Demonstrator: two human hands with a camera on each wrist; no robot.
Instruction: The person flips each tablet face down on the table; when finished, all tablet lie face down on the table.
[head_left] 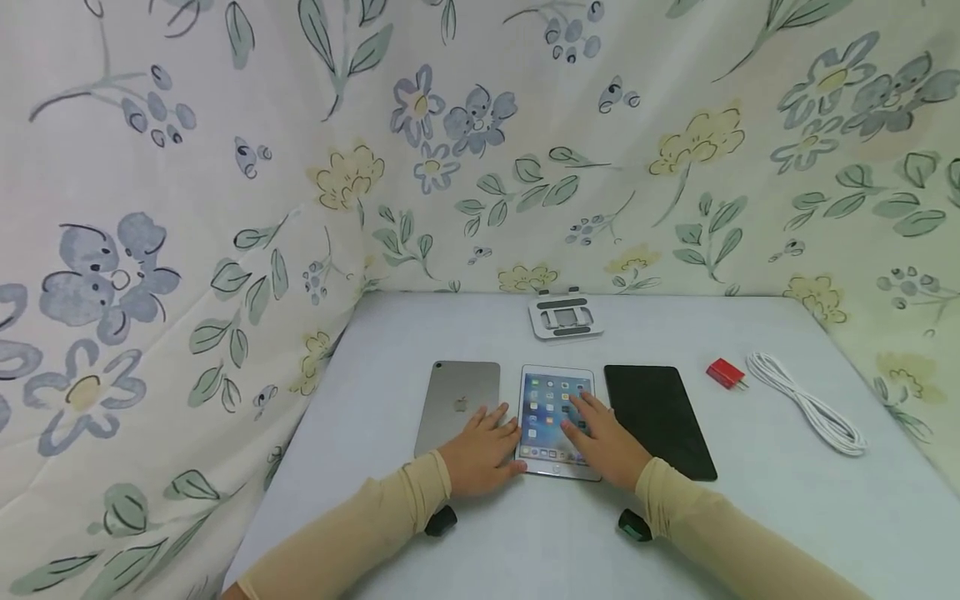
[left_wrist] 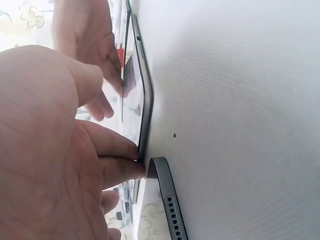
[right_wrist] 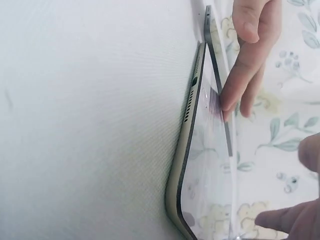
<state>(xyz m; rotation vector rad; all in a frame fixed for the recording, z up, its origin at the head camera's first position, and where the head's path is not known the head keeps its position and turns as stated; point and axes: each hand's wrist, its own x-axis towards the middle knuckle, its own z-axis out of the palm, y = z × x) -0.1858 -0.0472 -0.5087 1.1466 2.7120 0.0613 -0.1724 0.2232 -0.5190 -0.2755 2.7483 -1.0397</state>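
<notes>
Both hands lay flat on a lit tablet on the white table.

From the head view, the lit tablet (head_left: pixel 557 421) sat between a grey tablet (head_left: pixel 458 403) lying face down and a black tablet (head_left: pixel 657 417); the left hand (head_left: pixel 482 454) spread relaxed across its left edge, and the right hand (head_left: pixel 600 442) touched the screen with straight fingers. Only the left wrist view showed fingertips (left_wrist: pixel 131 167) pressed into the gap between the two tablets' edges; the right wrist view showed fingertips (right_wrist: pixel 227 97) on the glass.
</notes>
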